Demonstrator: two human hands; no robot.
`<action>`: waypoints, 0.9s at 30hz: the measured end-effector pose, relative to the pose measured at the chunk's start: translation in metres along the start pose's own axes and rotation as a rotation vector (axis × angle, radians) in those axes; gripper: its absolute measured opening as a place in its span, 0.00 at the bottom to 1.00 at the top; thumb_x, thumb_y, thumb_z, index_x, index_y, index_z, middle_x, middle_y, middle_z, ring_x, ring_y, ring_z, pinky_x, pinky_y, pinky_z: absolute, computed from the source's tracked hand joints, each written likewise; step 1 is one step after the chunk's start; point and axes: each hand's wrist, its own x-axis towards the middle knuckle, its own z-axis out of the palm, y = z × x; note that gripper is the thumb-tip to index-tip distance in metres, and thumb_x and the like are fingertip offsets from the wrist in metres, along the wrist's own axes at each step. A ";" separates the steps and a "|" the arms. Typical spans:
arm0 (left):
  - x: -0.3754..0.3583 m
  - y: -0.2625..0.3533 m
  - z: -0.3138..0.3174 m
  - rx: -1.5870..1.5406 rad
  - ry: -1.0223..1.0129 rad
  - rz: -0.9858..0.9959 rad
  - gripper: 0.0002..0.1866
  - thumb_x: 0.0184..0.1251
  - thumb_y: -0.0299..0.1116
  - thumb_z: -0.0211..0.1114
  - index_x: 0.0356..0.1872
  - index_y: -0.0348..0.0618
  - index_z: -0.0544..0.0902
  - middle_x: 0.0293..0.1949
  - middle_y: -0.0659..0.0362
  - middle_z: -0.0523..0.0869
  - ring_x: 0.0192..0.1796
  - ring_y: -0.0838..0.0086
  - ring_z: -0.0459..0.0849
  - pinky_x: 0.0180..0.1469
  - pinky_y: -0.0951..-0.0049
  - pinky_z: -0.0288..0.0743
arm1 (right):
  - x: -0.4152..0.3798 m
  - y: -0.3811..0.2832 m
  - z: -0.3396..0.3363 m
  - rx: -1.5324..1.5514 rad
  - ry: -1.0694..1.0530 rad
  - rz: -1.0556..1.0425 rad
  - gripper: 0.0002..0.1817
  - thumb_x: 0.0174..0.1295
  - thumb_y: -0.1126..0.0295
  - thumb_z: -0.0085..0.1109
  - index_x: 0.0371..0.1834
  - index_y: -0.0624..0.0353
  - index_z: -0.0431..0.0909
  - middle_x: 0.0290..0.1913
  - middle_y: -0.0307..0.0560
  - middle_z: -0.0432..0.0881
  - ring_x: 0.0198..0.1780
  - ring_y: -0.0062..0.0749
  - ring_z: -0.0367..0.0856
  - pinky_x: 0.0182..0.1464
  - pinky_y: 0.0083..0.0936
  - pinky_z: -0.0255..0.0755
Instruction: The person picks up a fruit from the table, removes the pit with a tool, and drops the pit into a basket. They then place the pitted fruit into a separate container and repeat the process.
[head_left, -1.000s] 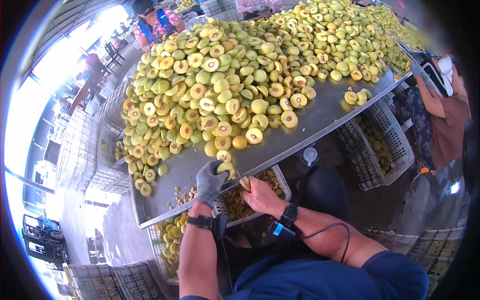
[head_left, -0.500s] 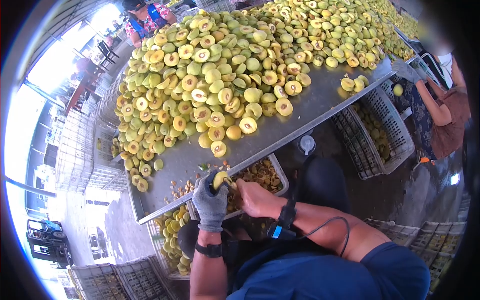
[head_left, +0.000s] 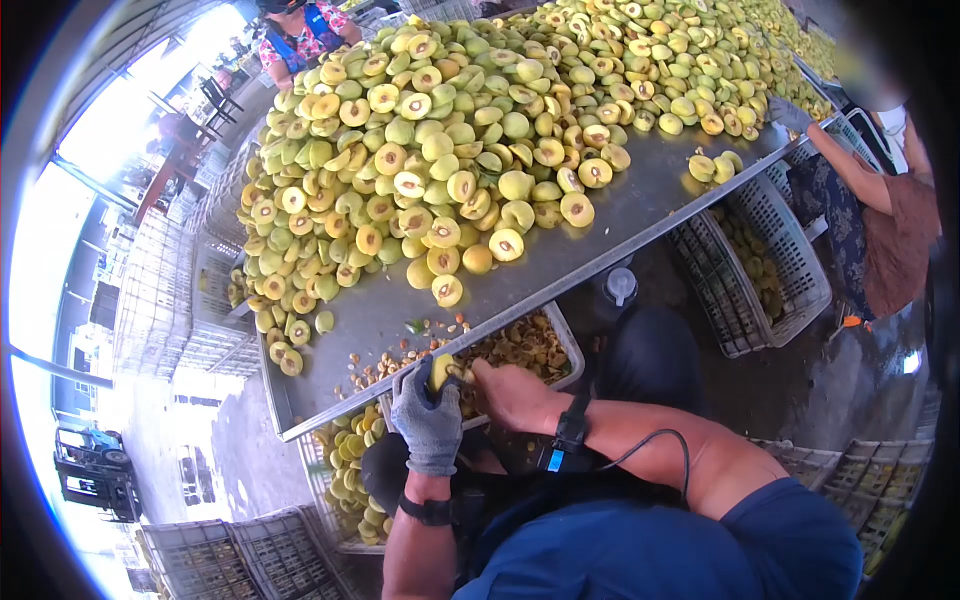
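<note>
My left hand [head_left: 428, 420], in a grey glove, is closed around a yellow-green stone-fruit half [head_left: 441, 371] just off the front edge of a metal table [head_left: 620, 225]. Right beside it, my bare right hand [head_left: 515, 393] has its fingers curled in a grip against the fruit. What those fingers hold is mostly hidden. Brown pits [head_left: 400, 360] lie scattered on the table behind my left hand. Farther back rises a large heap of halved stone fruit [head_left: 440, 150], many cut faces showing brown centres. Under the edge, a crate [head_left: 572, 350] contains brown scraps.
Fruit halves [head_left: 350, 465] fill a crate below my left arm. At right stand a crate [head_left: 800, 250] of fruit and a co-worker [head_left: 895, 240] with a gloved hand at the heap. Another person [head_left: 305, 40] is at far left. A lidded cup [head_left: 620, 287] sits under the table.
The fruit half has turned in my left hand and now shows narrower. My right hand stays close beside it. The co-worker's gloved hand at right has moved up toward the heap.
</note>
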 end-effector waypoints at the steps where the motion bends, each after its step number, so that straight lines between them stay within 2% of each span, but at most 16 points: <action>1: 0.001 0.003 -0.003 -0.018 -0.001 -0.013 0.20 0.57 0.26 0.78 0.52 0.37 0.88 0.44 0.50 0.90 0.46 0.55 0.89 0.53 0.63 0.82 | -0.003 -0.007 -0.004 -0.109 0.011 0.063 0.10 0.69 0.73 0.55 0.47 0.65 0.70 0.37 0.70 0.85 0.42 0.68 0.86 0.41 0.54 0.78; 2: 0.004 0.007 -0.004 -0.039 0.001 -0.026 0.20 0.57 0.26 0.78 0.52 0.37 0.88 0.44 0.50 0.90 0.46 0.56 0.89 0.53 0.63 0.82 | -0.001 -0.006 -0.005 -0.106 0.022 0.047 0.09 0.69 0.72 0.55 0.47 0.65 0.69 0.38 0.71 0.85 0.43 0.70 0.85 0.40 0.55 0.77; 5: 0.004 0.010 -0.006 -0.071 -0.041 -0.089 0.19 0.59 0.25 0.77 0.53 0.37 0.88 0.45 0.50 0.90 0.47 0.58 0.89 0.53 0.64 0.82 | 0.000 -0.001 0.005 0.047 -0.012 0.074 0.10 0.69 0.71 0.58 0.46 0.65 0.70 0.36 0.67 0.85 0.39 0.62 0.87 0.40 0.49 0.78; 8: 0.003 -0.002 -0.003 -0.086 -0.028 -0.014 0.19 0.60 0.24 0.76 0.53 0.36 0.87 0.47 0.50 0.90 0.48 0.60 0.90 0.53 0.64 0.82 | 0.007 0.004 0.002 0.580 -0.284 0.038 0.10 0.70 0.71 0.59 0.47 0.67 0.75 0.38 0.59 0.86 0.41 0.44 0.87 0.45 0.40 0.79; 11: -0.004 -0.007 -0.002 -0.039 -0.042 -0.022 0.18 0.60 0.22 0.74 0.53 0.36 0.87 0.49 0.49 0.90 0.49 0.59 0.90 0.55 0.64 0.82 | 0.006 0.002 0.009 0.395 -0.188 -0.001 0.10 0.70 0.72 0.60 0.50 0.66 0.79 0.40 0.54 0.87 0.41 0.37 0.85 0.46 0.37 0.78; 14: -0.003 0.004 -0.007 -0.097 -0.036 -0.030 0.18 0.60 0.20 0.73 0.53 0.35 0.87 0.51 0.47 0.89 0.51 0.58 0.89 0.58 0.63 0.82 | 0.000 -0.011 0.003 0.448 -0.189 0.098 0.11 0.70 0.72 0.60 0.51 0.66 0.79 0.43 0.57 0.88 0.46 0.38 0.85 0.52 0.38 0.77; 17: -0.001 -0.003 -0.006 -0.089 -0.069 -0.037 0.18 0.60 0.19 0.71 0.53 0.34 0.87 0.52 0.47 0.89 0.53 0.56 0.89 0.60 0.62 0.81 | 0.002 0.000 0.017 0.512 -0.218 0.096 0.11 0.71 0.70 0.60 0.49 0.66 0.78 0.38 0.49 0.85 0.40 0.31 0.79 0.47 0.36 0.77; 18: -0.002 0.000 -0.009 -0.094 -0.057 0.005 0.20 0.59 0.19 0.70 0.55 0.35 0.87 0.52 0.47 0.89 0.55 0.54 0.88 0.60 0.62 0.81 | 0.005 0.006 0.023 0.459 -0.146 0.027 0.10 0.71 0.71 0.59 0.49 0.66 0.78 0.37 0.48 0.85 0.40 0.31 0.79 0.46 0.37 0.77; 21: -0.002 -0.002 -0.012 -0.039 -0.114 0.019 0.21 0.58 0.18 0.70 0.55 0.36 0.87 0.53 0.47 0.88 0.56 0.53 0.88 0.61 0.62 0.81 | 0.001 -0.002 0.014 0.357 -0.229 -0.022 0.09 0.71 0.72 0.58 0.49 0.66 0.78 0.38 0.49 0.85 0.41 0.33 0.81 0.47 0.38 0.77; 22: -0.004 -0.001 -0.016 -0.027 -0.131 -0.008 0.21 0.57 0.19 0.70 0.55 0.36 0.87 0.54 0.46 0.88 0.56 0.52 0.87 0.62 0.61 0.81 | 0.000 0.002 0.020 0.388 -0.255 0.050 0.10 0.71 0.71 0.58 0.49 0.66 0.79 0.40 0.52 0.86 0.42 0.35 0.82 0.49 0.39 0.77; 23: -0.010 -0.002 -0.017 -0.053 -0.147 -0.020 0.21 0.58 0.22 0.72 0.56 0.37 0.87 0.53 0.46 0.88 0.56 0.51 0.86 0.63 0.59 0.79 | -0.001 0.001 0.021 0.419 -0.278 0.123 0.10 0.71 0.71 0.59 0.50 0.65 0.79 0.41 0.54 0.87 0.43 0.38 0.84 0.51 0.40 0.78; 25: -0.010 -0.006 -0.013 -0.113 -0.155 -0.030 0.22 0.60 0.28 0.76 0.57 0.39 0.87 0.52 0.46 0.88 0.57 0.49 0.85 0.64 0.56 0.75 | -0.007 -0.012 0.016 0.172 -0.142 0.109 0.11 0.73 0.68 0.61 0.53 0.62 0.81 0.42 0.54 0.89 0.46 0.39 0.87 0.55 0.40 0.78; 27: -0.014 -0.011 -0.013 -0.326 -0.140 -0.135 0.17 0.68 0.25 0.68 0.58 0.37 0.86 0.51 0.49 0.88 0.55 0.57 0.85 0.63 0.62 0.77 | -0.005 -0.026 -0.009 0.341 -0.204 0.079 0.11 0.73 0.69 0.61 0.52 0.62 0.82 0.43 0.53 0.90 0.46 0.37 0.86 0.55 0.38 0.78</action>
